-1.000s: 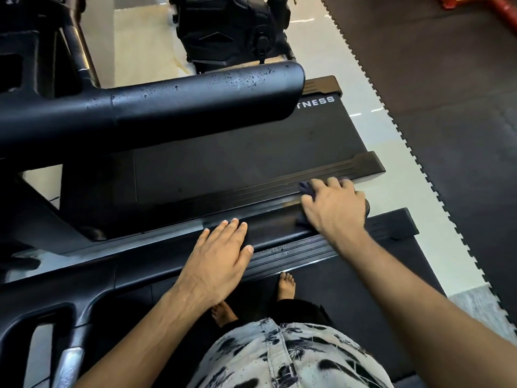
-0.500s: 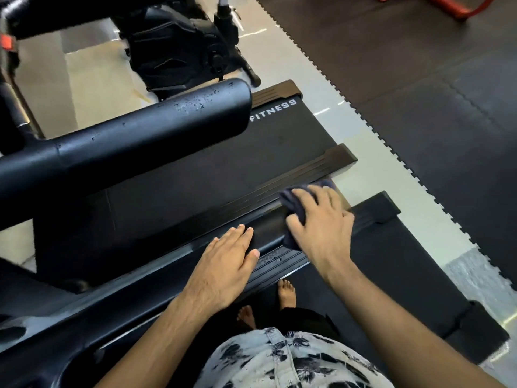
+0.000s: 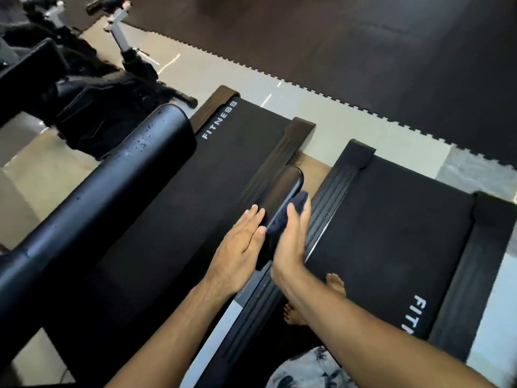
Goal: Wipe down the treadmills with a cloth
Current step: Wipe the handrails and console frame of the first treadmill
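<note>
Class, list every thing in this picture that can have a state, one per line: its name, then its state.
left hand, flat, fingers straight, resting on near handrail
right hand, holds cloth against near handrail
cloth, bunched, dark
near handrail, cloth against its side
far handrail, spotted with droplets
left treadmill belt, unoccupied
right treadmill belt, bare foot on it

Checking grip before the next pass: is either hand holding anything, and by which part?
The right hand holds the dark cloth bunched between thumb and fingers, against the handrail. The left hand lies flat, holding nothing.
</note>
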